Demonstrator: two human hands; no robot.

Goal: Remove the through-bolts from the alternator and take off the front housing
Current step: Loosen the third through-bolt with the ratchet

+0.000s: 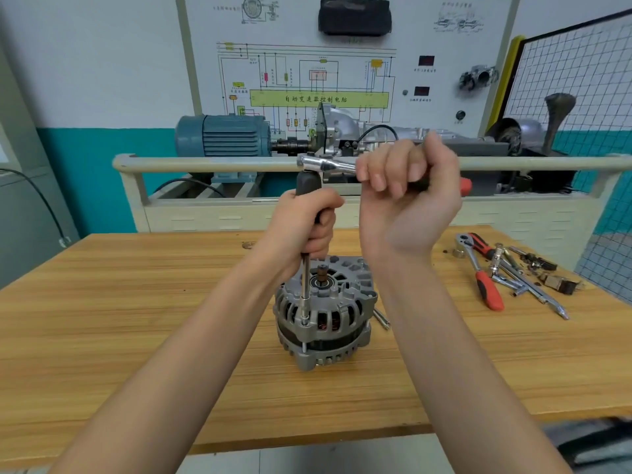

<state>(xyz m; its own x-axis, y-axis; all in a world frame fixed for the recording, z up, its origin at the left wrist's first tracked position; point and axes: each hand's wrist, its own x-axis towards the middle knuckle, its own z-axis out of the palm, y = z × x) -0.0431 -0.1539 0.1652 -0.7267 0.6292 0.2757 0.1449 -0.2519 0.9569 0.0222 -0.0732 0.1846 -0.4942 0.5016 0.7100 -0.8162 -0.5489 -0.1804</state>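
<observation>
My left hand [304, 227] grips the upright extension bar [305, 289], its socket on a through-bolt [304, 323] at the alternator's [325, 313] near-left rim, mid-table [136, 319]. My right hand [407, 196] wraps the ratchet handle [342, 164].

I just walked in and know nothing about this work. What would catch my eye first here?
The grey alternator standing mid-bench, with a long socket extension set on a bolt at its rim. The left hand grips the extension's black handle; the right hand holds the ratchet on top. Loose tools lie to the right.
</observation>
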